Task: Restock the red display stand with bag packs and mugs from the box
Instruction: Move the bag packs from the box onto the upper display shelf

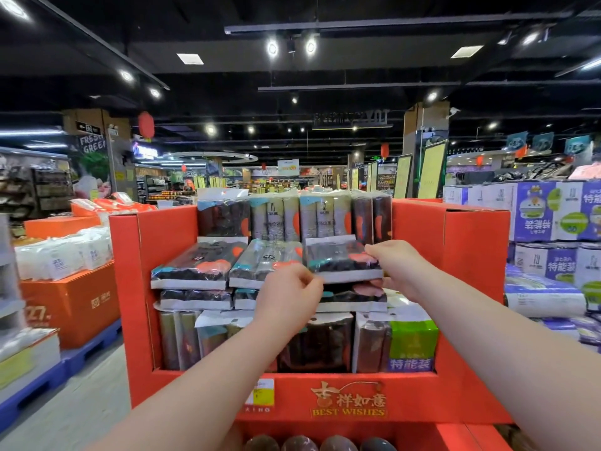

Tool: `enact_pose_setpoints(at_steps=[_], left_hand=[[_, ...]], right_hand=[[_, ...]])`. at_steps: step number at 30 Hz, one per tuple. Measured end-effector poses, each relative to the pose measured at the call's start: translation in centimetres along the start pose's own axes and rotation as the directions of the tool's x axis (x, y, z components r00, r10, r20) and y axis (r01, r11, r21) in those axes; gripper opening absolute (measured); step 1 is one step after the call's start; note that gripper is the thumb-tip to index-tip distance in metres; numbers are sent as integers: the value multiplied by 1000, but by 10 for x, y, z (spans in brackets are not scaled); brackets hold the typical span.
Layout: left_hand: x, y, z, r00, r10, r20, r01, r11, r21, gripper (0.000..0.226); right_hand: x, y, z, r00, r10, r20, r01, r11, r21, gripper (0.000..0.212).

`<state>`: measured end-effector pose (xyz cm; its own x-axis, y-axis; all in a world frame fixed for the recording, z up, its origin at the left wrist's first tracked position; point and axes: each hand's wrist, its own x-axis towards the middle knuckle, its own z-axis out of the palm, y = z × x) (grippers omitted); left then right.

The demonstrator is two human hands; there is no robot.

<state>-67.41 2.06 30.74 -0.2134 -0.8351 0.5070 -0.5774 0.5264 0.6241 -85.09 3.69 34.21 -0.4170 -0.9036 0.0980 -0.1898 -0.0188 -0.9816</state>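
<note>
The red display stand [156, 288] fills the middle of the head view, stocked with plastic-wrapped bag packs. Both my hands hold one dark bag pack [341, 260] lying flat on top of the right-hand stack. My left hand [289, 297] pinches its near left corner. My right hand [395, 266] grips its right edge, thumb on top and fingers under. Two more flat packs [195, 266] lie to its left, and upright packs [276, 219] stand behind. Several dark rounded mug tops [299, 444] show on the shelf below. The box is not in view.
Orange boxes [71, 301] topped with white packs sit on a blue pallet at the left. Purple-and-white cartons [549, 216] are stacked at the right. A strip of aisle floor [81, 395] runs along the stand's left side. Store shelves stand far behind.
</note>
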Motion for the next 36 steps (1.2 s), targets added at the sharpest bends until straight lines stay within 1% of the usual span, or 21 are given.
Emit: enact_pose_setpoints(at_steps=[2,3,4,5,6,8,10,11,12,13,14,15,16,17,20,23,25,29,30,33,36], left_hand=[[2,-4,-6,979,188,-83,-171,968,181,12],[4,-6,-9,948,303,-99,-265,921,287,14],[8,-10,-9,915,393,-87,-334,863,380,20],[13,-12,-9,901,431,-50,-365,816,449,29],[18,-14,-8,908,418,12,-368,784,499,38],[25,-18,-4,931,343,128,-352,745,566,51],[29,-21,-1,932,318,174,-355,707,611,52],[30,-23,1,928,329,174,-361,687,631,51],[29,-24,2,925,343,165,-364,672,645,51],[29,-24,2,922,354,154,-364,665,652,50],[29,-25,3,920,364,143,-363,660,657,50],[29,-26,4,919,371,133,-362,659,659,49],[30,-26,4,919,371,130,-359,659,661,49],[30,-26,5,921,368,129,-356,660,662,49],[30,-25,5,925,358,130,-351,666,658,47],[30,-23,5,927,349,139,-351,673,651,47],[29,-24,5,926,348,149,-358,678,642,47],[23,-26,0,902,394,178,-412,657,631,50],[19,-27,-2,895,405,186,-426,653,626,52],[5,-32,-7,868,457,194,-476,656,586,50],[-11,-44,-9,788,606,112,-563,634,529,35]], right_hand=[[2,3,2,999,-40,23,41,997,-63,14],[1,3,3,998,-60,2,60,994,-88,18],[2,4,4,996,-84,-23,80,987,-139,21],[3,6,6,992,-118,-38,107,970,-218,24],[2,7,6,987,-155,-45,135,947,-290,26],[6,13,6,986,-165,-14,149,924,-351,27],[7,17,5,987,-159,24,160,946,-282,28],[1,17,6,986,-162,50,169,959,-226,34],[0,19,7,983,-163,89,178,963,-205,45],[-1,20,6,976,-179,124,206,945,-254,58],[-1,23,6,967,-196,160,244,891,-384,70],[-1,25,6,957,-212,198,285,806,-518,80],[1,29,4,949,-230,217,316,723,-614,87],[2,30,4,950,-225,217,313,691,-651,91],[1,30,5,956,-215,199,292,728,-620,91],[-2,27,8,958,-218,183,285,700,-655,91],[-4,25,10,963,-227,147,265,683,-681,91],[-15,25,15,954,-291,65,248,653,-715,85],[-20,26,17,949,-311,53,245,624,-742,83],[-39,27,28,916,-401,28,234,475,-848,77],[-63,30,42,857,-514,29,251,368,-895,67]])
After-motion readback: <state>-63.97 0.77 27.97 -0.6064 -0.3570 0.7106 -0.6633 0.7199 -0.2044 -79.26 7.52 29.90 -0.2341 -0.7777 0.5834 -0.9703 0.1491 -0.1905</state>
